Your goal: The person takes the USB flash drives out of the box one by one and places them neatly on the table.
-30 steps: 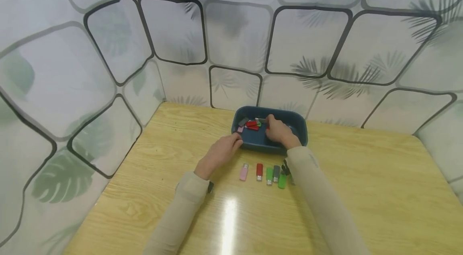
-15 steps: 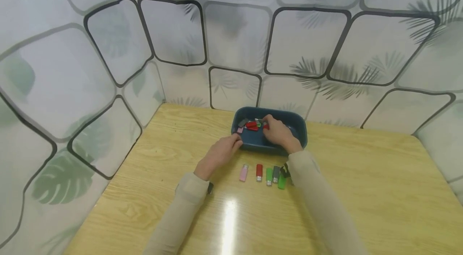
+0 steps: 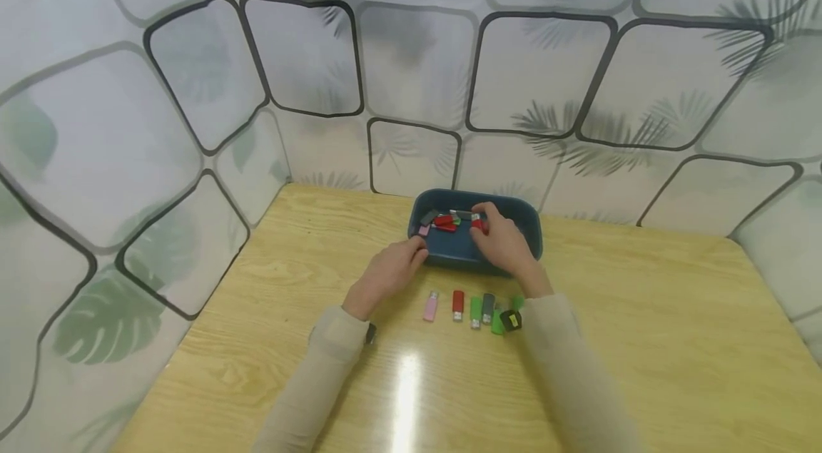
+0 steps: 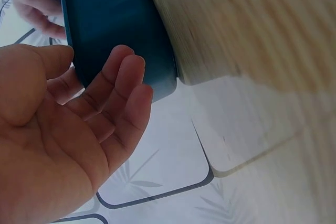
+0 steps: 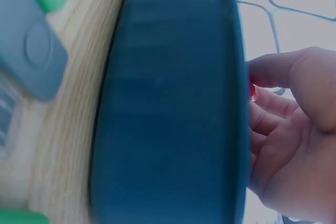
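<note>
A dark blue plastic bin stands near the back of the table. My left hand pinches its front left rim between thumb and index finger; in the left wrist view the other fingers curl loosely beside the bin wall. Above the inside of the bin, my right hand pinches a red USB stick with its metal plug pointing away. The right wrist view shows only a bit of that red stick, the bin wall hiding the rest. Several more USB sticks, including a red one, lie in the bin's left part.
In front of the bin, USB sticks lie in a row on the wooden table: pink, red, green, grey and more green at the right, partly hidden by the right wrist camera. A patterned wall rises behind.
My right hand has drawn slightly up and back inside the bin, and the red USB stick now shows between its fingertips. My left hand keeps its place on the rim.
</note>
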The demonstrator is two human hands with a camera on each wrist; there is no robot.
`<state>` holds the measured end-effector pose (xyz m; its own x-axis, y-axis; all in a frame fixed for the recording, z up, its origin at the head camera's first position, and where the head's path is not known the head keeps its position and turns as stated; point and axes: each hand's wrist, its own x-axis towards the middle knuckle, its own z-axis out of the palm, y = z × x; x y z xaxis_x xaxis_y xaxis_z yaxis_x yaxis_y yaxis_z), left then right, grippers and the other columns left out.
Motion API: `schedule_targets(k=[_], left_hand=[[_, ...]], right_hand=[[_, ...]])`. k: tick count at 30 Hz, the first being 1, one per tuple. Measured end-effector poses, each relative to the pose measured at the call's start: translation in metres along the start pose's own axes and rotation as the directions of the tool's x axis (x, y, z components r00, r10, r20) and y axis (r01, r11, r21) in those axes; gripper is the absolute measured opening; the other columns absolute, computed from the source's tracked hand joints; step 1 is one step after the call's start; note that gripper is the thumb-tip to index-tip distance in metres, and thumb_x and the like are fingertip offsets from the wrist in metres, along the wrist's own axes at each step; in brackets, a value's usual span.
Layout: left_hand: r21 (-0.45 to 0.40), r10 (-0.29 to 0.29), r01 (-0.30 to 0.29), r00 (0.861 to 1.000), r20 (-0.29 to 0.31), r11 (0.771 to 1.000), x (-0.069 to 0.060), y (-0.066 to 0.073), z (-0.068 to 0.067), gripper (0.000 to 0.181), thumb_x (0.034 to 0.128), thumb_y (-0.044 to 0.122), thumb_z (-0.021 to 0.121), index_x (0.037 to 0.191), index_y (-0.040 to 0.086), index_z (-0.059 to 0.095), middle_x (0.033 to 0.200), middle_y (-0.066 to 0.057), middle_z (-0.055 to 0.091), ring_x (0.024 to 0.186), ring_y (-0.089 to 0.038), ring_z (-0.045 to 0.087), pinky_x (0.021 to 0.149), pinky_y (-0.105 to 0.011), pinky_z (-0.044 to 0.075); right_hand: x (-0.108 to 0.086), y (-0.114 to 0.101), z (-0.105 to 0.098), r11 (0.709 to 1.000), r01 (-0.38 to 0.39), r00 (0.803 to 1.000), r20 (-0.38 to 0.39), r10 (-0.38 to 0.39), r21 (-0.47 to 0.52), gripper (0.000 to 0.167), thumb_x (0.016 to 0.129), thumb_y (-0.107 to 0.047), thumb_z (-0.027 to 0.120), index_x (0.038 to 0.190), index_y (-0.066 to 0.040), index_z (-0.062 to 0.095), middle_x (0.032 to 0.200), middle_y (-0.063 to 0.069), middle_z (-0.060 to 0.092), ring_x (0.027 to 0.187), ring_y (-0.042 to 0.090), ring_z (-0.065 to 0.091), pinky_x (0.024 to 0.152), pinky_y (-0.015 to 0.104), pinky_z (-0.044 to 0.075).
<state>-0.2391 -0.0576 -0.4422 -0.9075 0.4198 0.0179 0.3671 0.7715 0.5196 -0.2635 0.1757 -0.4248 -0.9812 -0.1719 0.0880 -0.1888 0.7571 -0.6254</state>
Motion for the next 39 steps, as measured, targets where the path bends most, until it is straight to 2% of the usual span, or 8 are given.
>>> schedule_targets(k=[5, 8, 11, 15, 22, 32, 39], left_hand=[[0.017, -0.004, 0.004, 1.0, 0.002, 1.0, 0.0, -0.001, -0.001, 0.024, 0.1066, 0.026, 0.047, 0.121, 0.011, 0.058, 0.101, -0.004, 0.068, 0.082, -0.015, 0.059, 0.076, -0.035, 0.053], [0.023, 0.005, -0.005, 1.0, -0.007, 1.0, 0.0, -0.001, -0.001, 0.024, 0.1062, 0.026, 0.048, 0.122, 0.01, 0.058, 0.102, -0.005, 0.068, 0.083, -0.016, 0.059, 0.076, -0.035, 0.052], [0.032, 0.014, -0.013, 1.0, -0.02, 0.999, 0.0, -0.001, -0.001, 0.024, 0.1056, 0.025, 0.05, 0.122, 0.01, 0.058, 0.104, -0.006, 0.069, 0.084, -0.016, 0.06, 0.076, -0.035, 0.053], [0.045, 0.015, -0.013, 0.999, -0.036, 0.999, 0.0, 0.0, -0.002, 0.023, 0.1047, 0.023, 0.052, 0.122, 0.01, 0.059, 0.105, -0.007, 0.069, 0.084, -0.017, 0.061, 0.075, -0.035, 0.053], [0.064, 0.024, -0.02, 0.998, -0.062, 0.998, -0.002, 0.001, -0.003, 0.02, 0.1036, 0.021, 0.054, 0.118, 0.01, 0.063, 0.103, -0.007, 0.069, 0.084, -0.018, 0.062, 0.073, -0.034, 0.053], [0.1, 0.079, -0.066, 0.987, -0.14, 0.993, -0.006, 0.003, -0.004, 0.017, 0.1006, 0.016, 0.059, 0.114, 0.012, 0.069, 0.094, -0.006, 0.065, 0.072, -0.014, 0.054, 0.059, -0.027, 0.046], [0.084, 0.063, -0.051, 0.988, -0.143, 0.995, -0.005, 0.001, -0.002, 0.018, 0.1008, 0.016, 0.059, 0.114, 0.01, 0.069, 0.097, -0.007, 0.066, 0.077, -0.015, 0.057, 0.064, -0.03, 0.049]], right_hand=[[-0.018, -0.003, -0.003, 0.996, 0.015, 0.997, -0.08, -0.008, 0.09, 0.042, 0.098, -0.019, 0.059, 0.137, -0.01, 0.047, 0.083, 0.006, 0.054, 0.061, 0.02, 0.046, 0.059, 0.035, 0.039], [-0.028, -0.001, -0.005, 0.988, 0.034, 0.992, -0.122, -0.016, 0.15, 0.042, 0.098, -0.017, 0.06, 0.136, -0.008, 0.047, 0.084, 0.008, 0.055, 0.062, 0.021, 0.046, 0.062, 0.036, 0.04], [-0.034, 0.002, -0.006, 0.987, 0.059, 0.99, -0.138, -0.038, 0.153, 0.042, 0.098, -0.015, 0.061, 0.136, -0.005, 0.047, 0.084, 0.008, 0.056, 0.063, 0.019, 0.047, 0.063, 0.034, 0.041], [-0.038, 0.003, -0.007, 0.985, 0.075, 0.989, -0.135, -0.054, 0.158, 0.041, 0.098, -0.014, 0.062, 0.135, -0.004, 0.048, 0.083, 0.008, 0.058, 0.064, 0.018, 0.05, 0.063, 0.033, 0.042], [-0.044, 0.005, -0.01, 0.983, 0.051, 0.995, -0.095, -0.035, 0.175, 0.042, 0.096, -0.011, 0.063, 0.135, -0.002, 0.048, 0.084, 0.01, 0.059, 0.065, 0.018, 0.052, 0.062, 0.034, 0.043], [-0.048, 0.013, -0.009, 0.985, 0.022, 0.997, -0.078, -0.008, 0.172, 0.043, 0.098, -0.016, 0.062, 0.136, -0.004, 0.048, 0.085, 0.009, 0.058, 0.067, 0.02, 0.053, 0.062, 0.034, 0.044], [-0.049, 0.012, -0.01, 0.984, 0.01, 0.999, -0.049, -0.001, 0.176, 0.044, 0.098, -0.015, 0.062, 0.138, -0.004, 0.047, 0.086, 0.009, 0.059, 0.067, 0.02, 0.053, 0.063, 0.035, 0.044]])
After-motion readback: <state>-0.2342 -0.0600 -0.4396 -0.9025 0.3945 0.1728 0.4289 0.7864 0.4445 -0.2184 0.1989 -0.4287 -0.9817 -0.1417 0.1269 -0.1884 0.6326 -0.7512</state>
